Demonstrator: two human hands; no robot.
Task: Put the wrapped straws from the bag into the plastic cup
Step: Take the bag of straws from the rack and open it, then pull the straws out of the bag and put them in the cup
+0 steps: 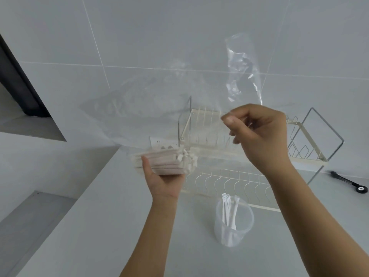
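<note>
Left hand (pixel 161 179) raised palm-up above the pale grey tabletop (pixel 111 226), fingers curled under and thumb pressed on the near side of a thick bundle of white paper-wrapped straws (pixel 165 161), lying level across the palm. Bundle apparently inside the lower end of a clear, crinkled plastic bag (pixel 242 70); cannot tell exactly where the film ends around it. Right hand (pixel 259 130) held higher and to the right, thumb and fingers (pixel 229 119) pinched together on the bag's film, the rest of the bag rising loosely above it against the grey tiled wall (pixel 139 33).

Translucent round plastic cup (pixel 233 222) standing upright on the tabletop, below and between the two hands, near the right forearm. A few wrapped straws already in it, leaning with their tops poking above the rim.

Cream-coloured wire dish rack with chrome frame (pixel 311 144) behind the hands, against the wall, partly seen through the bag. White wall socket (pixel 163 141) just behind the straw bundle. Black slim handled tool (pixel 349 182) lying on the tabletop at far right, well apart from the cup.
</note>
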